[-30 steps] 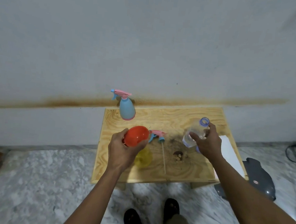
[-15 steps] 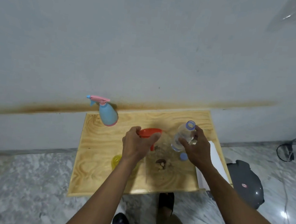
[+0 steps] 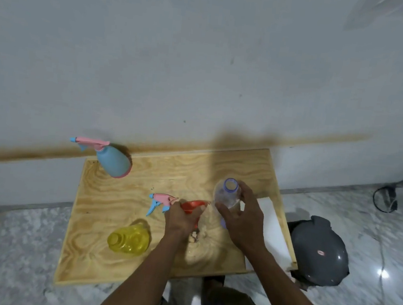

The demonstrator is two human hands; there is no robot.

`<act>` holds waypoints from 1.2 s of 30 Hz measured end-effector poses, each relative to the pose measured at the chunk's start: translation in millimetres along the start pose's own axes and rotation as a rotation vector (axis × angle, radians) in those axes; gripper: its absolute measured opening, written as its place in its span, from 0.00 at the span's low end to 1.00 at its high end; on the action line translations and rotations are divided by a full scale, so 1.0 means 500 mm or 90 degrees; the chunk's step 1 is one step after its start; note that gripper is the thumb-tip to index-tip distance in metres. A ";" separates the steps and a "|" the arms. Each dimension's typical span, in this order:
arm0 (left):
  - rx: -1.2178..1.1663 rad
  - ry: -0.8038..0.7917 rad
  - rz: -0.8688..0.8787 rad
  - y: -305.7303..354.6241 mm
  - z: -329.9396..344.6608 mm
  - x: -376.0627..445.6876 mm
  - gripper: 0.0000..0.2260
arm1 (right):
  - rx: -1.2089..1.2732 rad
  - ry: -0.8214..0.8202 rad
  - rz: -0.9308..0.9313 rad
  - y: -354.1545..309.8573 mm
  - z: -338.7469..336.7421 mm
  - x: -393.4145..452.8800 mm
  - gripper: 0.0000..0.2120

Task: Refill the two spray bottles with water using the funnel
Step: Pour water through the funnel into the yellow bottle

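The left hand (image 3: 180, 220) had its fingers wrapped round the orange funnel (image 3: 193, 205), holding it just over the middle of the table (image 3: 97, 201). The right hand (image 3: 242, 220) gripped a clear water bottle (image 3: 226, 195), cap off, upright and right next to the funnel. A small purple cap (image 3: 223, 223) peeked out under that hand.

The yellow spray bottle (image 3: 129, 240) sat open near the front left, with its pink and blue sprayer head (image 3: 162, 201) lying loose beside the funnel. The blue spray bottle (image 3: 113, 160) stood at the back left corner, sprayer still on. A white sheet (image 3: 271, 230) lay at the right edge, and a grey lid (image 3: 317, 250) was on the floor beside the table.
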State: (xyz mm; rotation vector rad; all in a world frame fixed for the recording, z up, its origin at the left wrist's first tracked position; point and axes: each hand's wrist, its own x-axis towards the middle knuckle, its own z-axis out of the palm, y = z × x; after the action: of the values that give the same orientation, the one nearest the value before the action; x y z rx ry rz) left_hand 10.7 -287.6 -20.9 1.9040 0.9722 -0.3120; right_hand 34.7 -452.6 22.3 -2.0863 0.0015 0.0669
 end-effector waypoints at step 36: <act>-0.089 0.107 0.163 -0.268 -0.338 -0.085 0.31 | -0.227 -0.217 0.047 -0.069 0.354 -0.049 0.18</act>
State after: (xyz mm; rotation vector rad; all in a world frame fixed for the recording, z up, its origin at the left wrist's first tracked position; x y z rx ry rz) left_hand -145.6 -135.7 7.2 1.9205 0.8237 0.0658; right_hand 3.1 -282.3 -33.5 -2.4051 -0.1511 0.4984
